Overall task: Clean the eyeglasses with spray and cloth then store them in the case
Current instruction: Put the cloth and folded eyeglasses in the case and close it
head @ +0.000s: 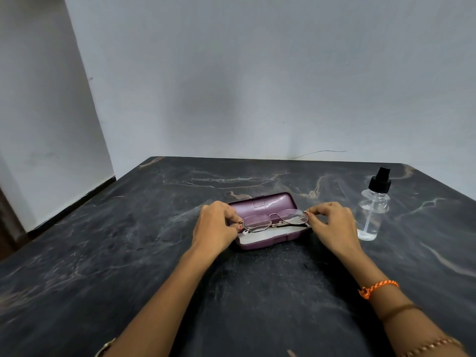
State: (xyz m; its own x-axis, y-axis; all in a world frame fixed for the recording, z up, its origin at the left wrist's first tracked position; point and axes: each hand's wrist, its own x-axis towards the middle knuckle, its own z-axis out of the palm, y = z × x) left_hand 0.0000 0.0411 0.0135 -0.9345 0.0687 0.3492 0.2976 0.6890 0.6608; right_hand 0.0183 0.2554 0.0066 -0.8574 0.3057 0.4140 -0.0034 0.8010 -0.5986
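Observation:
A purple eyeglasses case point(265, 203) lies open at the middle of the dark marble table point(128, 253), lid raised at the back. A white cloth point(257, 238) lies inside its lower half. Thin metal-framed eyeglasses point(275, 219) are held just above the open case. My left hand point(216, 228) pinches the left end of the frame. My right hand point(332, 222) pinches the right end. A clear spray bottle point(371, 215) with a black nozzle stands to the right of my right hand.
The table's back edge meets a pale wall point(257, 86). The table's left edge point(77, 199) drops off beside a wall corner.

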